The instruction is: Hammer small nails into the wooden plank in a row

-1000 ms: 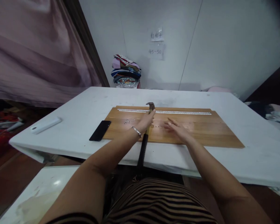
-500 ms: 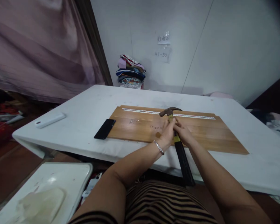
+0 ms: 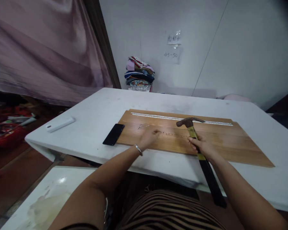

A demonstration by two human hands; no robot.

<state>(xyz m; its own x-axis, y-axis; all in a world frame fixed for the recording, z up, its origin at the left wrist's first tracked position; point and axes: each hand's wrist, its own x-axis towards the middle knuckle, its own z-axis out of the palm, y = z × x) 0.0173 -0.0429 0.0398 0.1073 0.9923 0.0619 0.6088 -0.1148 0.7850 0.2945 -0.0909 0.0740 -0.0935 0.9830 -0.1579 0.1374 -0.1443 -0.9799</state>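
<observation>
My right hand [image 3: 201, 147] is wrapped round the yellow and black handle of a claw hammer [image 3: 213, 185], close below its rusty metal head. The hammer is held over a wooden board [image 3: 232, 143], its handle slanting down toward me. My left hand [image 3: 150, 135], a bracelet at the wrist, is low over the board's left half. Its fingertips are pinched together at the left end of a row of small nails [image 3: 169, 134]; what they hold, if anything, is too small to make out. Just beyond that hand lie several loose nails [image 3: 141, 127].
Two white strips with markings [image 3: 158, 116] run along the board's far side. A black phone [image 3: 114, 134] overlaps the board's left edge. A white handled object [image 3: 60, 124] lies on the white table [image 3: 91, 111]. Folded cloth [image 3: 139, 74] is stacked by the wall.
My hands, together at the hammer before, have parted. The left has moved left to the nail row; the right has shifted right with the hammer. The view has turned slightly left.
</observation>
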